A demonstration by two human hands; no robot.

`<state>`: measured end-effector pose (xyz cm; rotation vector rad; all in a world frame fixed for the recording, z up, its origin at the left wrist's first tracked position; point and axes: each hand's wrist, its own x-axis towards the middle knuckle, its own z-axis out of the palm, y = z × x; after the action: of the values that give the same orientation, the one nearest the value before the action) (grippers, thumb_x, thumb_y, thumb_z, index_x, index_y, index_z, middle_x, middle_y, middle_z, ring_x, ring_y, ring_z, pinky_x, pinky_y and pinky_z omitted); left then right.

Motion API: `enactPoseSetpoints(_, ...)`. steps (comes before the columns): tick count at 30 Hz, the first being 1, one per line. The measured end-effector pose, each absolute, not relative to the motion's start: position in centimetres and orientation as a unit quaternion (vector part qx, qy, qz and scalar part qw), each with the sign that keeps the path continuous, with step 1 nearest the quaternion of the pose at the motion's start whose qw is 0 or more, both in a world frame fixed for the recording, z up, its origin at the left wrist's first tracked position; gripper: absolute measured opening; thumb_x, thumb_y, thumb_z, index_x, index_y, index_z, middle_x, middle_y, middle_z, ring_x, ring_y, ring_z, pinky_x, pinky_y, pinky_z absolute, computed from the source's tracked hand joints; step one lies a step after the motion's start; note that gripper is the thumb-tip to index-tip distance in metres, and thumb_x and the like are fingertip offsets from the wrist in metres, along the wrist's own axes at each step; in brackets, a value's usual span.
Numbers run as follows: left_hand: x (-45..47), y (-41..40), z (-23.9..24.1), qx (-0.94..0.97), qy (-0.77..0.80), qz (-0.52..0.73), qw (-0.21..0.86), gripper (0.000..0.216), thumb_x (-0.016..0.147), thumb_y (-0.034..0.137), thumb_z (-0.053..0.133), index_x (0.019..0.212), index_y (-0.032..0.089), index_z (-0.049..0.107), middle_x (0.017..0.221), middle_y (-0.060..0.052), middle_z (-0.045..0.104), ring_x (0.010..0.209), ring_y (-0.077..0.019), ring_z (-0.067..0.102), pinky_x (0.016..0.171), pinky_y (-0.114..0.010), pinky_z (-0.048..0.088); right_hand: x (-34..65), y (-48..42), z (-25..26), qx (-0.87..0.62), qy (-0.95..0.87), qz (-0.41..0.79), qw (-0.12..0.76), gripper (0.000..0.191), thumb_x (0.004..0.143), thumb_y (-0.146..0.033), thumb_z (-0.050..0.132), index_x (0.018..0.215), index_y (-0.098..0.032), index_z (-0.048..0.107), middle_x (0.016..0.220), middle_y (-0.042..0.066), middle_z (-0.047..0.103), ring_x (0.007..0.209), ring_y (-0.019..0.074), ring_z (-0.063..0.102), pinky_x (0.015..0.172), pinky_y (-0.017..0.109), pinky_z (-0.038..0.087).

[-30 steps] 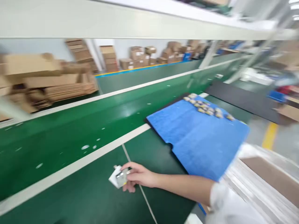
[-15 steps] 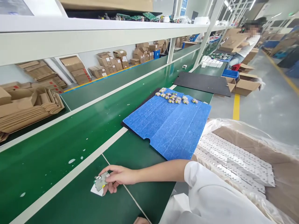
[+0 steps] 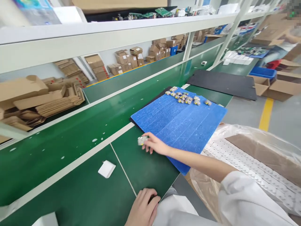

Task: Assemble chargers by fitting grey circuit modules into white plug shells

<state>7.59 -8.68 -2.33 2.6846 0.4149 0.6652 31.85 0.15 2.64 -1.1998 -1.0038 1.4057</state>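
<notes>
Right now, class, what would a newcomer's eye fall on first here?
The blue mat on the green bench, with a cluster of small parts at its far end. Next, the right hand pinching one part at the mat's near-left corner, and a white piece on the bench, nearer and left.

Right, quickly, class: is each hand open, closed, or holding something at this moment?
Left hand: open, resting on the green table, holding nothing.
Right hand: closed on a small part.
</notes>
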Motion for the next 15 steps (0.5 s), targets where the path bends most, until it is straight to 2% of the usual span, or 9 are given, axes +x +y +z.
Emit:
enactPoseSetpoints(3,10.4,-7.8,-1.5,0.957,0.139,0.212,0.142,0.024,0.094,0.008,0.046,0.104,0.02,0.064,0.103,-0.008,0.068,0.089,-0.0201,0.066,0.076,-0.032,0.056,37.2,-0.2,3.8,-0.609,-0.379,0.501,0.485,0.03,0.091,-0.03,0.061,0.117,-0.021,0.05,0.067,-0.006,0.064,0.051,0.0085,0.055,0.041,0.016,0.042)
enactPoseSetpoints(5,12.5,-7.0,-1.4,0.963,0.145,0.193,0.115,0.02,0.091,0.011,0.055,0.108,0.019,0.063,0.11,-0.009,0.067,0.096,-0.0219,0.066,0.08,-0.034,0.057,40.3,-0.2,4.2,-0.627,-0.38,0.481,0.48,0.036,0.09,-0.037,0.059,0.12,-0.02,0.048,0.062,-0.007,0.058,0.047,0.0087,0.051,0.038,0.016,0.036)
enactPoseSetpoints(9,16.9,-4.3,-2.1,0.968,0.175,0.16,0.081,0.029,0.094,0.03,0.064,0.12,0.017,0.062,0.123,-0.013,0.065,0.109,-0.0243,0.065,0.093,-0.038,0.058,45.5,0.6,4.3,-0.654,-0.445,0.454,0.41,0.051,0.079,-0.057,0.065,0.111,-0.019,0.055,0.053,-0.005,0.054,0.037,0.01,0.04,0.037,0.023,0.024)
enactPoseSetpoints(12,19.8,-2.1,-2.5,0.971,0.166,0.162,0.062,0.041,0.098,0.045,0.058,0.13,0.019,0.06,0.137,-0.015,0.062,0.127,-0.0261,0.059,0.106,-0.042,0.053,48.2,1.5,4.7,-0.668,-0.525,0.427,0.31,0.053,0.07,-0.066,0.067,0.1,-0.022,0.065,0.049,0.0,0.054,0.038,0.0152,0.045,0.043,0.031,0.032)
enactPoseSetpoints(15,21.8,-0.8,-2.5,0.975,0.125,0.18,0.037,0.053,0.096,0.059,0.056,0.133,0.02,0.061,0.145,-0.013,0.06,0.139,-0.0273,0.052,0.116,-0.043,0.046,50.7,1.7,5.5,-0.702,-0.568,0.348,0.252,0.04,0.073,-0.065,0.067,0.093,-0.03,0.07,0.047,0.005,0.055,0.042,0.0199,0.054,0.053,0.04,0.041)
